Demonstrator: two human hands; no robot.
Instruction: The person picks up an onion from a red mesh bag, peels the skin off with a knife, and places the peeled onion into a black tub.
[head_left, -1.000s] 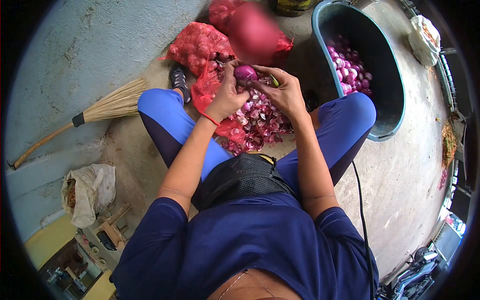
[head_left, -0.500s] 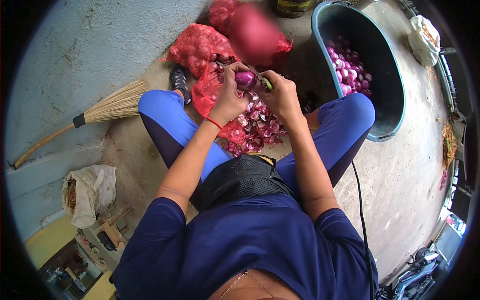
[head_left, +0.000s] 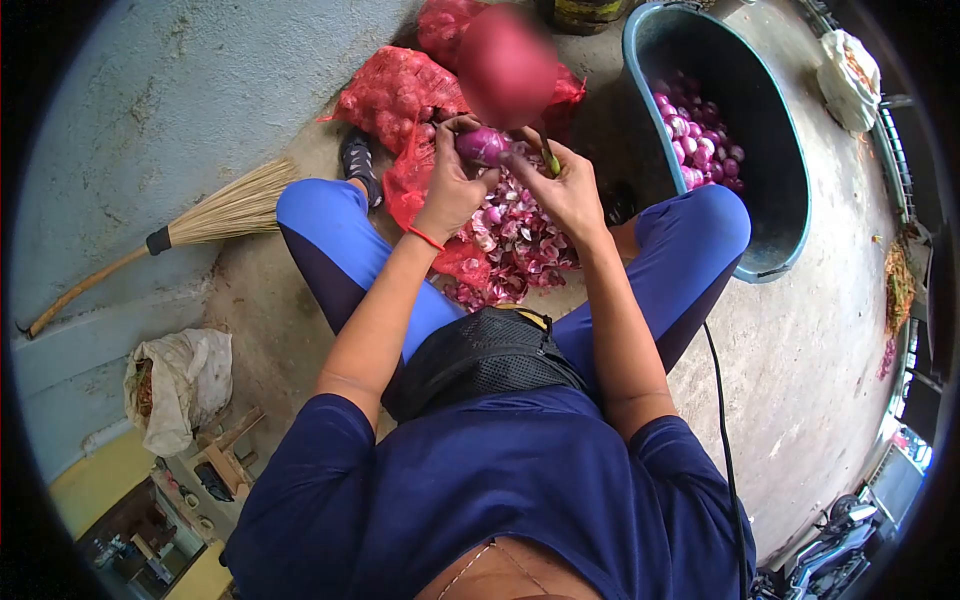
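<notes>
Concrete floor (head_left: 790, 390), rough wall (head_left: 200, 100) on the left. Left hand (head_left: 455, 190) grips purple onion (head_left: 482, 147) over the peel pile (head_left: 520, 245); right hand (head_left: 571, 194) closed round small green tool (head_left: 552, 162). Red net bags (head_left: 400, 95) bound the far side, tub (head_left: 780, 200) beside right knee (head_left: 715, 220), broom (head_left: 225, 212) by left knee (head_left: 312, 205); floor widens rightward.

At twelve o'clock: two hands (head_left: 455, 190) (head_left: 572, 192), one onion (head_left: 482, 147), one green handle (head_left: 552, 163). At two: one tub (head_left: 778, 190), one pale sack (head_left: 843, 95). Past eight: another sack (head_left: 200, 375). Past nine: one broom (head_left: 225, 207). Around eleven: at least two red net bags (head_left: 398, 90).
</notes>
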